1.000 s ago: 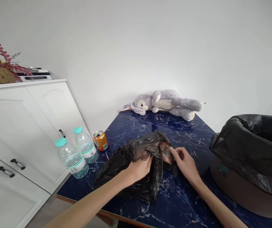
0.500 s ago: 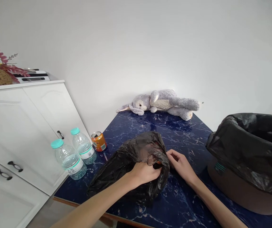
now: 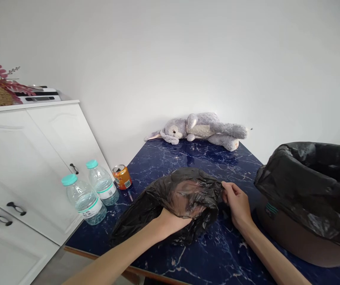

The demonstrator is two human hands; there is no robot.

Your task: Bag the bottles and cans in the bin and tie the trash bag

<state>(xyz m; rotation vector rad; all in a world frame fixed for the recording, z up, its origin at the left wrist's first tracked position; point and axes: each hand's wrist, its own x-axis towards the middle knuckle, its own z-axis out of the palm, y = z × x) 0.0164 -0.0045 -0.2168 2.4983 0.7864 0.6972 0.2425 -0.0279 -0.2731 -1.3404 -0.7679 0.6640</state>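
Observation:
A crumpled black plastic bag (image 3: 146, 209) lies on the near part of the table. My left hand (image 3: 171, 225) reaches inside its opening; through the thin film its fingers look stretched out and apart, with no held object showing. On the bag's right side, my right hand (image 3: 237, 202) pinches the edge between thumb and fingers, pulling it outward. Whatever else the bag may contain is hidden.
Two water bottles (image 3: 86, 202) (image 3: 103, 184) and an orange drink can (image 3: 122, 177) stand on the left of the blue marbled table (image 3: 184, 259). A grey plush rabbit (image 3: 199, 128) lies at the back. At right is a bin (image 3: 294, 237) lined with black plastic. White cabinets (image 3: 36, 158) flank the left.
My right hand has moved right, drawing the bag's edge along and widening it. My left hand has gone deeper under the film, its fingers now covered and more spread.

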